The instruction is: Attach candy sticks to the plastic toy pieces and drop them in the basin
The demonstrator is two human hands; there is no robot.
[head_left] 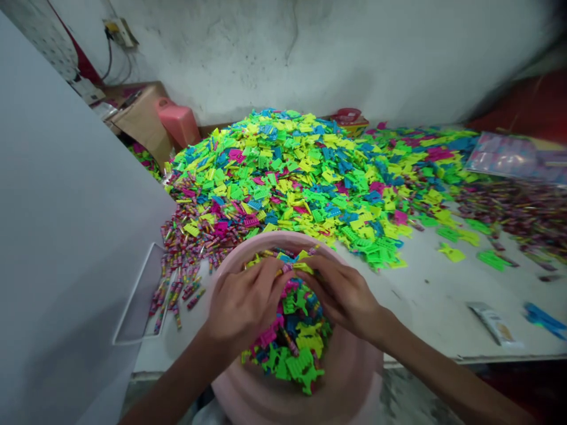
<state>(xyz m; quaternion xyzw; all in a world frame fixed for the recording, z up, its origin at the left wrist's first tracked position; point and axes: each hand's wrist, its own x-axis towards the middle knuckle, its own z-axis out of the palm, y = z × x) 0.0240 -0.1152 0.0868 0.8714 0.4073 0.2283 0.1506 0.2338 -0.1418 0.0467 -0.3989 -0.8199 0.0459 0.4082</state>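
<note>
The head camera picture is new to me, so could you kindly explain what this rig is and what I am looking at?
There is no machine here. This single picture comes from a camera worn on a person's head, looking forward and down at their own two bare hands. The left hand and right hand reach into a pale pink plastic basin, their fingertips meeting above a heap of bright flat plastic pieces inside it. Exactly what they grip is too small to tell. Beyond the basin, a white table carries a large pile of similar green, yellow, blue and magenta pieces, plus drifts of small striped sticks. A pink container and a cardboard box stand behind.
</note>
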